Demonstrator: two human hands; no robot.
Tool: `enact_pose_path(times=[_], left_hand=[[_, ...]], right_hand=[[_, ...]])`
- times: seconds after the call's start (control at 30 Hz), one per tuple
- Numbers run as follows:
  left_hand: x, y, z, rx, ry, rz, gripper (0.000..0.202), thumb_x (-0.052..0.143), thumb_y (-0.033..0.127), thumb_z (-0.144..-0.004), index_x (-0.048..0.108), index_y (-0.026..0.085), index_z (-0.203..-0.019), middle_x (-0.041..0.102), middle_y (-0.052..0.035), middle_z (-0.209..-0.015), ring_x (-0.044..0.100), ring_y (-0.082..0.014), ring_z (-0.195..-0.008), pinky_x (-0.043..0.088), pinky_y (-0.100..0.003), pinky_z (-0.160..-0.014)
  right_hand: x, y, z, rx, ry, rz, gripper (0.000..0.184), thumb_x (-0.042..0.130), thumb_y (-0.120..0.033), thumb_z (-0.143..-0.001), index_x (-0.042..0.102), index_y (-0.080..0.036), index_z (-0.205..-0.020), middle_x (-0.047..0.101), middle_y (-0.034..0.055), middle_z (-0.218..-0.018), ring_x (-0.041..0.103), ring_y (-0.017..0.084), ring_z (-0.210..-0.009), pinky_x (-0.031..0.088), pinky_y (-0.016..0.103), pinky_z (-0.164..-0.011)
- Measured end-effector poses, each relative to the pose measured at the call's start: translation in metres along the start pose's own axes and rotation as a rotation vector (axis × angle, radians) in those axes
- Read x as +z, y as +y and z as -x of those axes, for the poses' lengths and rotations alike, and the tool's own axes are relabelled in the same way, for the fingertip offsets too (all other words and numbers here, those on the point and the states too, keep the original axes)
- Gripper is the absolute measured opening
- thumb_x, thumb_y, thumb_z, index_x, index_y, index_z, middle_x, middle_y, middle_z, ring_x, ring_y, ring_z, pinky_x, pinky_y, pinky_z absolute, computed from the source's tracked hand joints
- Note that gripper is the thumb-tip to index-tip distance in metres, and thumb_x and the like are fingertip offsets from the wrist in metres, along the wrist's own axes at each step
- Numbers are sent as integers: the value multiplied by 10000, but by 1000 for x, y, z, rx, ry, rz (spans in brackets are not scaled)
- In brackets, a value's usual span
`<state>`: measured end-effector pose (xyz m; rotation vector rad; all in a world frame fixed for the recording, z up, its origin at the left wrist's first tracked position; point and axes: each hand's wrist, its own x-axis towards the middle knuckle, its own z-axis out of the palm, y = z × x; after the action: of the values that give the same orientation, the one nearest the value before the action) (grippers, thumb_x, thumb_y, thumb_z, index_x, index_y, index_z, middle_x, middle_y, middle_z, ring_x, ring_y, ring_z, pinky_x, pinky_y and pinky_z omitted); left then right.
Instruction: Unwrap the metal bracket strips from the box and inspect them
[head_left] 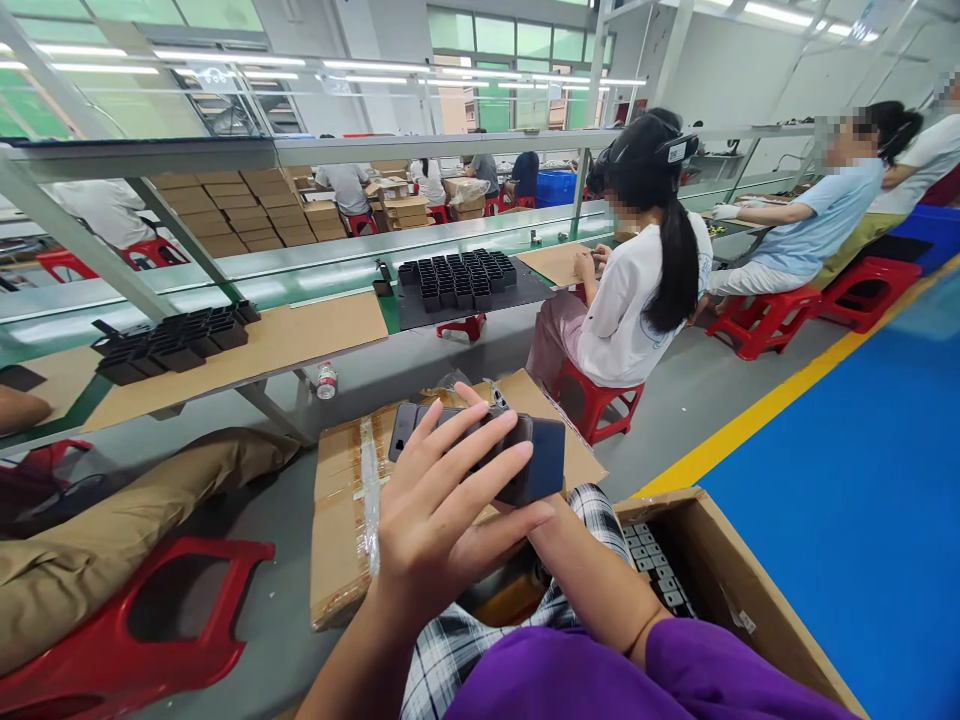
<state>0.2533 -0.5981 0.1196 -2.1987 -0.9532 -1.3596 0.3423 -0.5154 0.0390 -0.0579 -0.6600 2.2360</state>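
Observation:
My left hand [442,510] lies across the front of a group of dark rectangular casings [544,455], its fingers stretched out and spread. Behind and beneath these casings is my right hand [541,508], mostly hidden; a fingertip seems to curl over their far edge. The casings have smooth black and dark blue faces, and their exact kind cannot be made out. Just beyond and below them lies a taped cardboard box [341,530]. Close to my right forearm stands an open cardboard box [757,590] with rows of small white-and-black parts [660,565] inside.
Black open-topped cases stand grouped on the bench [307,330] and on a dark sheet [536,290]. A co-worker [652,290] sits ahead on a red stool [600,405]. Another red stool [142,620] is at left, beside a person's leg [135,510]. A bottle [326,381] stands below the bench.

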Motion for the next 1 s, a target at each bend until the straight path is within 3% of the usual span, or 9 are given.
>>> enact_pose_path(times=[0.2,0.33,0.43,0.53,0.6,0.67,0.73,0.87,1.0], left_hand=[[-3,-2,-2,45,-45,40,373,800,241,-756,697,228,-1114,705,-96,-1259,637,-298,-1217,475,-540,-1091],[-8,-2,-3,70,-116,102,277,748,183,-789,723,280,-1047,701,-48,-1269,619,-283,-1244,428,-578,-1126],[-14,-9,5,37,-94,128,268,725,239,-819,715,313,-1076,683,-35,-1297,596,-296,-1270,365,-637,-1149],[-17,-22,20,-113,102,112,448,757,292,-793,652,312,-1229,647,-61,-1341,541,-326,-1320,339,-656,-1151],[-16,-31,31,-228,178,174,690,823,378,-722,561,295,-1354,559,-102,-1436,478,-350,-1371,334,-639,-1156],[-14,-38,39,-314,147,271,965,880,454,-626,430,278,-1461,473,-150,-1500,441,-361,-1398,342,-599,-1163],[-10,-40,44,-351,70,360,1104,894,471,-597,318,269,-1517,503,-175,-1459,485,-346,-1366,379,-556,-1148],[-3,-38,42,-308,25,435,1127,869,494,-631,244,250,-1536,664,-128,-1218,624,-292,-1194,417,-538,-1118],[-2,-36,41,-321,24,442,1118,861,517,-633,254,241,-1531,673,-119,-1197,646,-264,-1144,404,-510,-1128]], right_hand=[[1,-2,-2,22,23,-78,436,634,-429,-867,603,-342,-1293,684,-56,-1140,599,134,-1193,477,348,-1010],[7,-5,3,-16,23,-68,415,585,-386,-894,596,-306,-1301,701,-29,-1095,632,147,-1115,519,343,-931],[14,-9,11,-18,-39,-88,540,597,-507,-847,571,-286,-1338,703,11,-1126,666,182,-968,553,360,-798],[18,-11,17,-42,-130,-88,765,647,-654,-721,532,-290,-1385,707,47,-1116,665,221,-887,550,353,-660],[17,-10,20,-46,-130,-68,801,656,-658,-698,516,-298,-1399,716,38,-1011,657,218,-839,542,346,-634],[13,-6,22,-53,-86,-53,749,636,-623,-735,515,-300,-1400,701,9,-885,641,190,-778,544,351,-669],[8,-2,23,-79,-43,-51,713,614,-604,-766,518,-296,-1402,678,-9,-816,621,172,-742,541,354,-712],[4,4,23,-105,-6,-23,695,632,-582,-763,540,-306,-1394,664,-15,-786,587,160,-687,531,345,-712],[9,3,24,-85,18,-3,694,670,-561,-742,552,-327,-1384,662,-20,-776,581,159,-667,532,350,-698]])
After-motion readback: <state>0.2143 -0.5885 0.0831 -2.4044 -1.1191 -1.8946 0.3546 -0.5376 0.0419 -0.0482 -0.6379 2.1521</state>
